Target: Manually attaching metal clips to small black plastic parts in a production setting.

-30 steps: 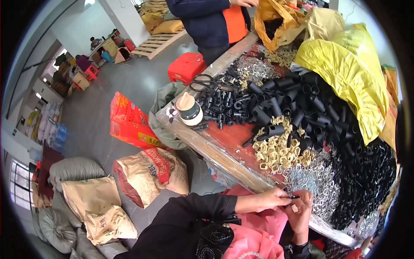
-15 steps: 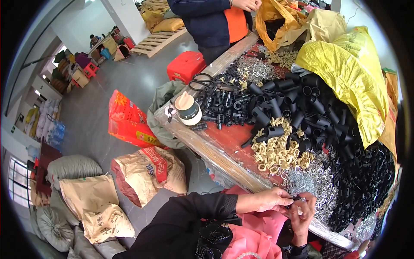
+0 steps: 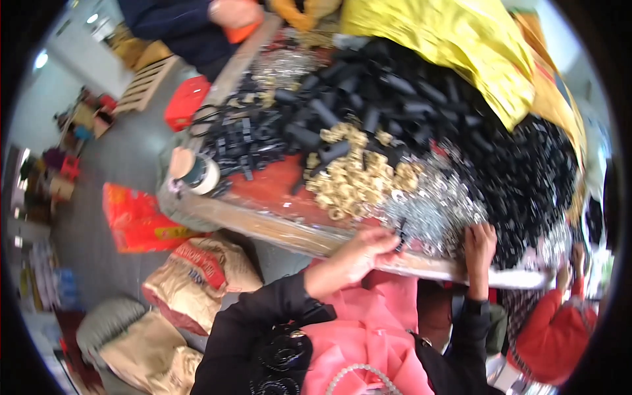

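Pinching black piece [image 3: 401,235], sack label [image 3: 209,270] blurred

A slender black part [image 3: 401,234], near upright as far as I can make out, pokes from the left hand [image 3: 359,255], beside loosely heaped shiny silver pieces [image 3: 447,204].

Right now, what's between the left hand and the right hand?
Head view: from the left hand, the small black part at its fingertips, then silver pieces and table edge, up to the right hand.
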A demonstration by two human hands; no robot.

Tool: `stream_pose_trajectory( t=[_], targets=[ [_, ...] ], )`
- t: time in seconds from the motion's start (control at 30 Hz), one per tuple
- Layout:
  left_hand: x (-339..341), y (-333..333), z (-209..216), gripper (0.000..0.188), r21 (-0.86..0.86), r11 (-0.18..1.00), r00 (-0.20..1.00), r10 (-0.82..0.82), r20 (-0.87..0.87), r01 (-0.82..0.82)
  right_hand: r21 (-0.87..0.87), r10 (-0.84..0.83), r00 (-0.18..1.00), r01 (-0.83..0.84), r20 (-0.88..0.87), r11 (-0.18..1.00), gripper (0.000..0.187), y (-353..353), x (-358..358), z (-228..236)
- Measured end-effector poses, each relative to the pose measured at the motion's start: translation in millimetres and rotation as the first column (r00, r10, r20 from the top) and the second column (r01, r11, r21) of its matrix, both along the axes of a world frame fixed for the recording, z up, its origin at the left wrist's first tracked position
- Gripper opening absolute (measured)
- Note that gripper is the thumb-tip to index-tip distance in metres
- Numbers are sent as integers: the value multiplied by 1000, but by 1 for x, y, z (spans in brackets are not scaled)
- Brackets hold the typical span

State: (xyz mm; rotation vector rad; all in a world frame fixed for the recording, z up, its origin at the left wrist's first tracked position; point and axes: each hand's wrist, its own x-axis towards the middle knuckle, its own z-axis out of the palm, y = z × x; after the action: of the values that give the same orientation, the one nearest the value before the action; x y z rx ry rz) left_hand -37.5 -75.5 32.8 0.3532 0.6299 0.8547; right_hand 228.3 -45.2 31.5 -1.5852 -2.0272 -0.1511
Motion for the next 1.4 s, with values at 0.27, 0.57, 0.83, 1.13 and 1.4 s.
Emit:
stream_pose_trajectory(
  t=[0.27, 0.57, 0.83, 1.13, 1.4],
  targets=[
    [35, 32, -27, 21, 48, 998, 999, -35, -28, 36, -457, -221, 585, -292, -780, 840, 27, 16, 16, -11],
    [55, 28, -33, 25, 121, 989, 994, -92, 54, 85, -450, -173, 425, -737, -889, 504, 34, -9, -10, -17],
    [49, 25, -36, 24, 149, 979, 969, -168, 183, 141, -428, -236, 362, -825, -902, 369, 34, -13, -18, -31],
    [45, 23, -41, 27, 166, 978, 981, -150, 122, 129, -410, 141, 568, -724, -811, 555, 28, -11, -29, -32],
    [44, 18, -54, 24, 126, 992, 995, -13, 101, 0, -344, 101, 595, -585, -797, 734, 21, -17, -38, -26]
  ],
)
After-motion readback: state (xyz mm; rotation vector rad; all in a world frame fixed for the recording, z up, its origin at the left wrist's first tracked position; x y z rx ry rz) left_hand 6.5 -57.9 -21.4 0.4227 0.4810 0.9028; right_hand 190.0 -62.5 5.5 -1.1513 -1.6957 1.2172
